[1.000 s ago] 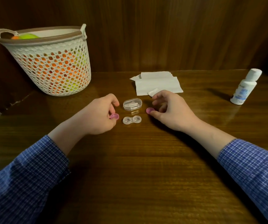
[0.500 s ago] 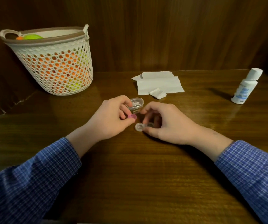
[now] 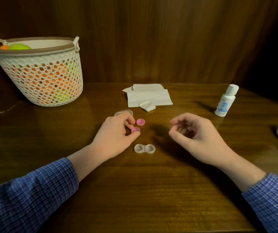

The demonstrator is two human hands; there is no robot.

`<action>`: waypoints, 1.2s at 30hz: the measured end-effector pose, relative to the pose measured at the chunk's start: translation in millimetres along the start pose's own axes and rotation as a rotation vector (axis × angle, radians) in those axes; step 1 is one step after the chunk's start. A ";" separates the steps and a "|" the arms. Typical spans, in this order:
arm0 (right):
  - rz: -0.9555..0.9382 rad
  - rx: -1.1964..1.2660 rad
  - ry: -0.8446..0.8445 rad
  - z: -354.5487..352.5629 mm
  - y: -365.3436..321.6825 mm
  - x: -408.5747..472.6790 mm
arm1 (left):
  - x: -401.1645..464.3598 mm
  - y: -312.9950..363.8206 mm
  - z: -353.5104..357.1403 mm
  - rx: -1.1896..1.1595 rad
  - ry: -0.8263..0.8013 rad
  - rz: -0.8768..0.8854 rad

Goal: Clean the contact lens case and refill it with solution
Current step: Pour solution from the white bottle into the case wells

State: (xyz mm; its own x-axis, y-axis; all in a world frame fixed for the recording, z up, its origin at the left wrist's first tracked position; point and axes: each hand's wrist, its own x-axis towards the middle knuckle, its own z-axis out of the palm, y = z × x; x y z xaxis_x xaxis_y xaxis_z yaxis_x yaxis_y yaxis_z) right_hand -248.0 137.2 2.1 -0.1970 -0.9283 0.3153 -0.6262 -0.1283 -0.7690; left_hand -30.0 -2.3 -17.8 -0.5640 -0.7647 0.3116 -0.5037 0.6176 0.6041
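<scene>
While L hand (image 3: 116, 137) pinches 1 of 2 pink caps (image 3: 135, 130), R hand (image 3: 195, 137) fingers curl loose, empty, by 1 case (image 3: 144, 148).

The right hand (image 3: 197, 137) releases the lens case (image 3: 144, 148), now lying uncapped on the surface (image 3: 151, 190), and lifts away empty, fingers curled. The left hand (image 3: 116, 137) pinches one pink cap (image 3: 135, 130); a second pink cap (image 3: 140, 122) now lies beside it.

Left hand (image 3: 116, 132): my thumb and fingertips pinch a pink cap (image 3: 135, 130); forearm low over the table.
Right hand (image 3: 193, 133): raised, fingers loosely curled, holding nothing.
</scene>
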 end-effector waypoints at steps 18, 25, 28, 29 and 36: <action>0.502 -0.042 0.656 -71.4 108.1 76.3 | 1.7 37.8 13.8 -0.087 0.306 0.125; 0.332 0.237 0.407 -31.0 47.5 64.7 | -3.1 42.8 6.6 -0.313 0.254 0.074; 0.275 0.510 0.051 8.0 8.9 50.1 | -5.7 46.5 -1.3 -0.498 0.205 0.038; 0.235 0.532 -0.047 20.0 -1.7 45.2 | -6.2 47.0 -4.5 -0.545 0.185 0.035; 0.043 0.379 -0.211 55.0 -43.1 18.4 | -10.8 48.3 -18.3 -0.543 0.075 0.130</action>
State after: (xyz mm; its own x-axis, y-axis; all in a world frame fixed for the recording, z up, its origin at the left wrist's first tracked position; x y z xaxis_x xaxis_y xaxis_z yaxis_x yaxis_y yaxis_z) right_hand -183.2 106.5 10.4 -0.0340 -0.9816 0.1879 -0.2920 -0.1700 -0.9412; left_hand -36.3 32.4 21.4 -0.5413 -0.7116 0.4479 -0.0124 0.5394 0.8420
